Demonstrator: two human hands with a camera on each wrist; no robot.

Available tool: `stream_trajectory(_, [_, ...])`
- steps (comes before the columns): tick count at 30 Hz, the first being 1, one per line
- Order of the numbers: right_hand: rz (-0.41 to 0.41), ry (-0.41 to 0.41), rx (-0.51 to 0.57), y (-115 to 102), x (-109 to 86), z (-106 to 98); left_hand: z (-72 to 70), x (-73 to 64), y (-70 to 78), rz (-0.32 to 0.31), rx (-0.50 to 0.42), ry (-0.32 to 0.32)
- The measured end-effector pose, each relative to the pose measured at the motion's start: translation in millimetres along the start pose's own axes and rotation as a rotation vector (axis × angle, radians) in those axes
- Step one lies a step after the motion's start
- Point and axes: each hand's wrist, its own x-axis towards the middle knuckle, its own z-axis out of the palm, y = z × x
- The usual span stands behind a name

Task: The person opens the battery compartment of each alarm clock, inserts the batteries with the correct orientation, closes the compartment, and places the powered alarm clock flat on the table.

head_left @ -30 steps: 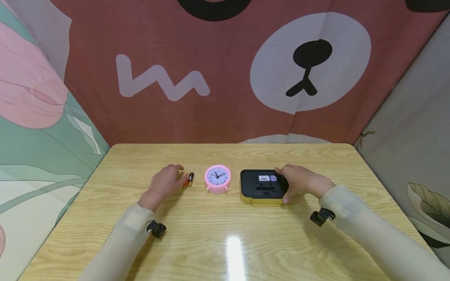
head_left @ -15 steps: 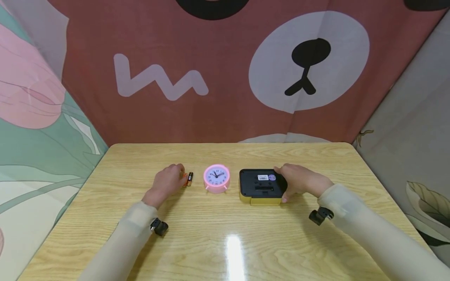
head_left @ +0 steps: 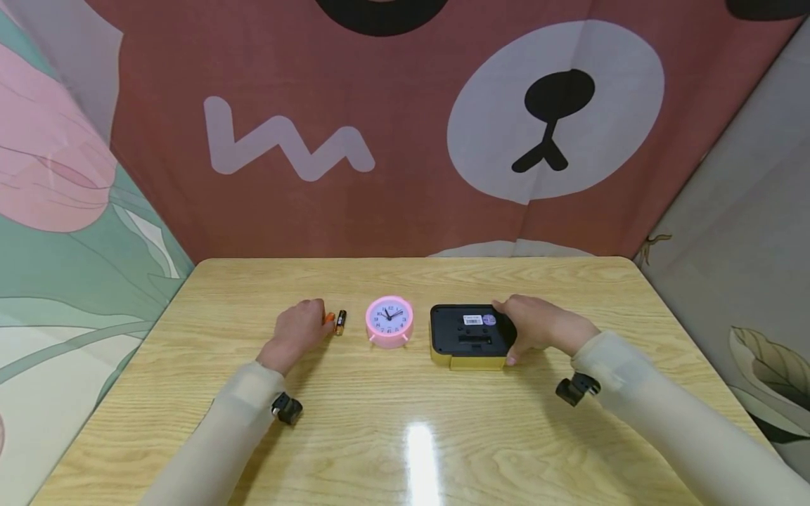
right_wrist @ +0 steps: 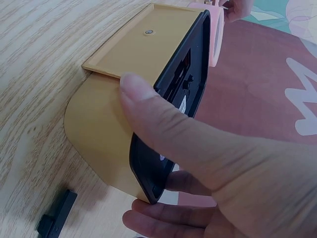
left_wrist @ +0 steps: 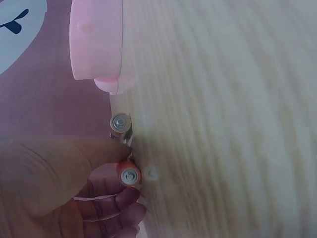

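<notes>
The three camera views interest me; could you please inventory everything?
Wooden table: one, tan, centre
Alarm clock: one, pink, on table
Boxy device: one, yellow-black, right of clock
Plastic piece: one, black, near device
Held battery: one, orange, left of clock
Loose battery: one, black-copper, beside it
Bear-print cloth: one, rust, behind
Floral cloth: one, pink-green, left
Leafy cloth: one, grey, right
Wrist cameras: two, black, cuffs
Sleeves: two, cream, forearms
Left hand: one, bare, pinching battery
Right hand: one, bare, gripping device

Orange batt. [head_left: 330, 318] partly hidden, txt on label [head_left: 472, 320] too sm.
</notes>
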Motion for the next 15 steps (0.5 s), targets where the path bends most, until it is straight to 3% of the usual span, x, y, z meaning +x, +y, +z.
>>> stream_trajectory(8, [-0.004,0.004,-0.005,0.2,0.2,0.4,3.7,-1.3,-4.9,0.037,-0.062,0.024])
stream_trajectory(15, [-0.008,0.011,-0.004,-0.4,-0.9,-0.5,-2.9,-4.0,-7.5,0.063,-0.123,0.077])
